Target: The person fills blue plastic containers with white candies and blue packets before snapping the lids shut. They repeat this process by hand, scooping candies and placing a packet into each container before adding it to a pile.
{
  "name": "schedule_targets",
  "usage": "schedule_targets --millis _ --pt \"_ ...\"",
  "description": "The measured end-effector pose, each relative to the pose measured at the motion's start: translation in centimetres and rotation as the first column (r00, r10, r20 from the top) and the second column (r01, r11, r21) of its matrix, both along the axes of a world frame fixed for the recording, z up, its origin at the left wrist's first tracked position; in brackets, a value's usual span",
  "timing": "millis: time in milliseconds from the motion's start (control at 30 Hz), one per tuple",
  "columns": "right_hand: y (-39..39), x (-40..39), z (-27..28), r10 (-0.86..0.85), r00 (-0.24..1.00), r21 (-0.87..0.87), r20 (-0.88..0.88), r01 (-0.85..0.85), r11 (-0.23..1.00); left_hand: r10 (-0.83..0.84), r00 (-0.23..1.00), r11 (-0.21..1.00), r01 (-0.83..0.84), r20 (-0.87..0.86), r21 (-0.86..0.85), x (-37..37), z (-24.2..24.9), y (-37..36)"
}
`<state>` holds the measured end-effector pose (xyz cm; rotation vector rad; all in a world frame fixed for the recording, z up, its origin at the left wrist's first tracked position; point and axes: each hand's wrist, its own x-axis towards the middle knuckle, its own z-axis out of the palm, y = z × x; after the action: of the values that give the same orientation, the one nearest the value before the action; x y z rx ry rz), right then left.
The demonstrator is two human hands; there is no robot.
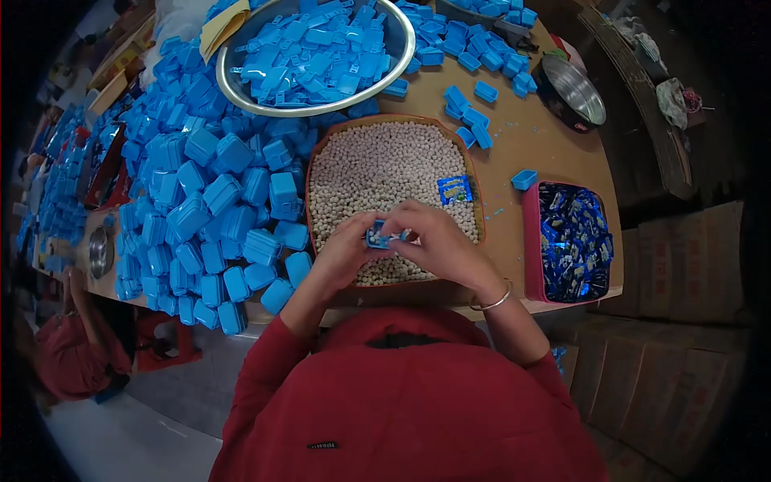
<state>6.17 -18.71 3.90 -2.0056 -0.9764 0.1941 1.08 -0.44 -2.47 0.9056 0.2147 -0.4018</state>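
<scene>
A small open blue box (376, 236) with some pale balls in it is held over a wide orange-rimmed tray (312, 173) full of small pale balls. My left hand (347, 247) grips the box from its left side, fingers closed round it. On the right, my right hand (434, 241) has its thumb and fingers bent together at the box's right edge; what they pinch is too small to make out. A blue printed packet (454, 189) lies on the balls at the tray's right side.
Closed blue boxes (193, 213) are heaped left. A metal bowl (408, 60) of blue pieces stands behind. On the right are a pink container (532, 241) of dark blue packets, a loose blue box (524, 179) and a metal pan (574, 90). Another person (76, 345) sits far left.
</scene>
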Motion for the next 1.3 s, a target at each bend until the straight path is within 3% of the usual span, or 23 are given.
schedule_targets --millis 67,100,200,267,300,400,533,667,767,867,900,1000,1033,1133,1167,1233,1300 --pt "-0.1 0.4 -0.8 -0.086 0.996 0.003 -0.003 0.086 0.996 0.055 0.998 0.999 -0.055 0.018 0.0 -0.1 -0.2 0.2" --pt "-0.6 0.6 -1.2 -0.153 0.985 -0.14 0.083 0.163 0.977 0.077 0.997 0.997 -0.077 0.017 -0.002 -0.2 -0.2 0.3" --pt "-1.5 -0.4 -4.0 -0.062 0.957 -0.313 0.285 0.154 0.937 0.104 0.994 0.995 -0.104 0.017 0.005 -0.2 0.2 0.4" --pt "-1.0 -1.7 -4.3 -0.098 0.969 -0.469 0.228 0.197 0.861 0.079 0.997 0.997 -0.08 0.023 0.021 -0.2 0.3 0.3" --pt "-1.3 -1.7 -5.4 -0.033 0.953 -0.404 0.301 0.158 0.901 0.096 0.995 0.995 -0.097 0.011 0.033 -0.2 0.6 0.1" --pt "-2.3 -1.2 -5.6 -0.032 0.981 -0.427 0.19 0.112 0.897 0.112 0.994 0.994 -0.112 0.005 0.015 -0.1 0.0 0.2" --pt "-3.2 -0.4 -4.2 -0.062 0.998 -0.279 -0.005 0.059 0.958 0.123 0.992 0.99 -0.12 -0.026 0.079 0.0 0.4 0.0" --pt "-1.4 -0.6 -0.4 -0.086 0.996 -0.119 -0.021 0.083 0.989 0.027 0.999 0.995 -0.03 0.024 0.099 -0.2 0.5 -0.2" --pt "0.5 -0.5 -0.6 -0.071 0.997 -0.011 -0.03 0.071 0.997 0.004 1.0 0.999 -0.006 0.027 0.051 -0.1 0.3 -0.2" --pt "-0.2 -0.1 -0.5 -0.18 0.984 0.035 0.0 0.18 0.983 0.017 1.0 1.0 -0.017 0.011 0.015 -0.2 0.5 0.1" --pt "-0.9 0.0 -0.6 -0.239 0.97 0.037 -0.04 0.241 0.97 0.012 1.0 1.0 -0.012 0.014 0.023 -0.3 0.8 0.2" --pt "-4.3 0.9 -2.1 -0.138 0.984 -0.235 0.113 0.161 0.959 0.012 1.0 1.0 -0.012 -0.005 0.014 -0.2 1.2 0.3" --pt "-4.9 1.0 -2.0 -0.138 0.989 -0.298 0.05 0.147 0.943 0.01 1.0 1.0 -0.01 -0.016 0.004 -0.1 1.2 0.2" --pt "-5.5 1.7 -1.0 -0.34 0.929 -0.231 0.146 0.366 0.901 -0.028 1.0 0.998 0.028 -0.008 0.052 0.0 0.8 0.1" --pt "-5.9 2.5 -0.9 -0.328 0.915 -0.289 0.235 0.388 0.875 -0.004 1.0 0.988 0.004 -0.001 0.154 -0.1 1.6 -0.3" --pt "-5.7 2.8 -1.0 -0.324 0.898 -0.173 0.298 0.384 0.907 -0.06 0.996 0.954 0.035 0.073 0.297 -0.4 0.2 0.0" --pt "-5.6 3.4 -0.8 -0.336 0.892 -0.152 0.303 0.393 0.907 -0.006 0.998 0.958 -0.014 0.069 0.285 -0.4 0.0 -0.3"
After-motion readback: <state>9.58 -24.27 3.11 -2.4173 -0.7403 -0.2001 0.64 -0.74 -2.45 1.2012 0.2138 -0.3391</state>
